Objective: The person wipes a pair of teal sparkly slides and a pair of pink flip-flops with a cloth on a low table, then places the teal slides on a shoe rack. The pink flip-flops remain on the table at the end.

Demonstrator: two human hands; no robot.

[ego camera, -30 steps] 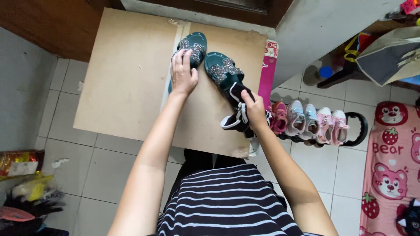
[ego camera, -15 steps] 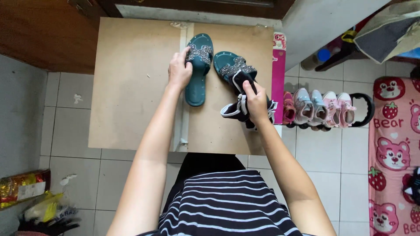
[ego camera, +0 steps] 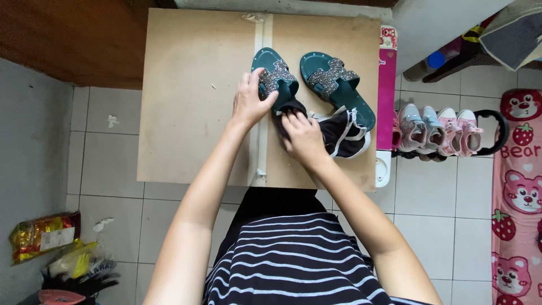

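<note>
Two teal sandals with glittery silver straps lie side by side on a tan board [ego camera: 192, 101]. The left hand [ego camera: 251, 101] grips the left sandal [ego camera: 276, 85] at its strap; the right hand [ego camera: 304, 135] presses a black cloth [ego camera: 339, 133] with white trim against it, beside the right sandal [ego camera: 339, 87]

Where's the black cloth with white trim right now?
Head view: the black cloth lies on the brown board, right of centre, under the right hand, overlapping the heels of both green sandals.
</note>
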